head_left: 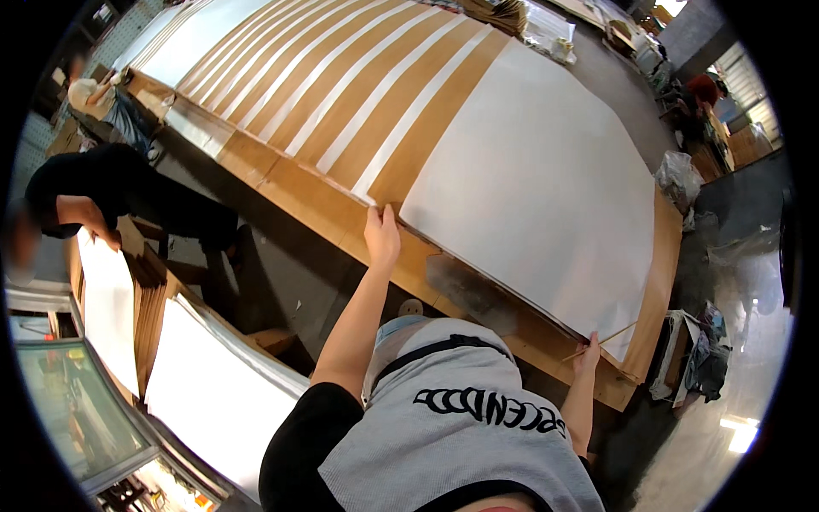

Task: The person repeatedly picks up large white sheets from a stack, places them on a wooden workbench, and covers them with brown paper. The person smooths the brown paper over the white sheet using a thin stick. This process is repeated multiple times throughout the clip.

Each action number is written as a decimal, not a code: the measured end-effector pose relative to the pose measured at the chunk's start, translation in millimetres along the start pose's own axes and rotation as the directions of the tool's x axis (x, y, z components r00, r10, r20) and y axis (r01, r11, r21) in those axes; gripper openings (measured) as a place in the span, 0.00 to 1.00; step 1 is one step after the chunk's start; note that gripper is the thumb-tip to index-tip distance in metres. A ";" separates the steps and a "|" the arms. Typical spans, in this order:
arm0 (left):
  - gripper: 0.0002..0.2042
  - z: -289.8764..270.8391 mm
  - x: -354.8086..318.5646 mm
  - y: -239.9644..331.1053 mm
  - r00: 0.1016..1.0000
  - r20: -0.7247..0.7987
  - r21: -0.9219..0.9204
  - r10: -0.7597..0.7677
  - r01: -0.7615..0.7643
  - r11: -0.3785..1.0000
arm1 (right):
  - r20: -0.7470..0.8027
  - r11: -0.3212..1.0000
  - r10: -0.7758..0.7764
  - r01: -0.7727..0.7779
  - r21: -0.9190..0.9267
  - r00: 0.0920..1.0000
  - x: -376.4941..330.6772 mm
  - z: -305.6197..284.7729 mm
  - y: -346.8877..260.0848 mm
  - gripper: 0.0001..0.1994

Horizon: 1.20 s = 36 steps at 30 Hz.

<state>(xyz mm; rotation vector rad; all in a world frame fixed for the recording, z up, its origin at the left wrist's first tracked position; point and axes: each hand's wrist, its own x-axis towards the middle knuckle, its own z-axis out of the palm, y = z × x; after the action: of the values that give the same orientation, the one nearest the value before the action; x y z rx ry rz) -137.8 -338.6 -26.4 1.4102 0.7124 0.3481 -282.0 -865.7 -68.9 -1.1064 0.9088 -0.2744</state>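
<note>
A long table carries overlapping brown sheets (pixel 431 111) with white strips between them, fanned out toward the far left. On the right lies a large white sheet (pixel 537 188) over brown board. My left hand (pixel 383 237) is at the near edge, beside the white sheet's left corner, its fingers closed on the brown sheet's edge. Farther right, my right hand (pixel 586 355) pinches a thin wooden stick (pixel 618 332) at the white sheet's near right edge. The stick slants across that corner. Whether the right fingers also grip the sheet, I cannot tell.
To the left, a person in black (pixel 128 192) bends over a stack of boards (pixel 153 316) and handles a white sheet. White sheets (pixel 213 384) lie behind my left arm. Another person (pixel 107 98) stands at the table's far left. Plastic bags (pixel 678 177) and a box (pixel 674 358) are at right.
</note>
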 end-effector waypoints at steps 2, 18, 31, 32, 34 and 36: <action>0.10 2.0 4.7 -0.7 1.000 0.001 0.020 0.004 -0.004 1.000 | -0.024 1.000 0.006 -0.007 -0.024 1.000 8.2 -7.3 1.3 0.10; 0.09 4.8 3.1 6.4 0.977 0.048 -0.212 -0.207 0.213 0.954 | -0.038 0.999 -0.034 0.035 0.022 0.999 -0.9 5.8 -1.3 0.10; 0.11 -4.0 10.7 9.6 0.965 0.082 -0.037 -0.249 0.253 0.967 | 0.000 0.999 0.016 -0.016 -0.047 1.000 -3.5 -5.4 1.0 0.11; 0.11 -2.0 9.8 10.6 0.954 0.115 -0.023 -0.276 0.280 0.960 | 0.003 0.998 0.016 -0.016 -0.053 1.000 9.1 -20.7 6.9 0.13; 0.11 -8.7 9.6 -2.5 0.957 -0.154 0.442 0.246 -0.156 0.883 | 0.065 0.999 0.012 -0.015 0.039 0.998 -3.8 5.1 7.0 0.18; 0.10 6.0 -25.2 34.7 0.869 -0.105 0.443 0.483 -0.394 0.805 | 0.103 0.997 -0.047 0.041 0.067 0.994 16.6 -25.2 16.3 0.17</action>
<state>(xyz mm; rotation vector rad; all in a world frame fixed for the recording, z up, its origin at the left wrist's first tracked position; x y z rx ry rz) -146.4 -353.4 13.4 1.9693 0.6442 0.7630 -294.2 -884.7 -94.7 -1.0716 0.7779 -0.2778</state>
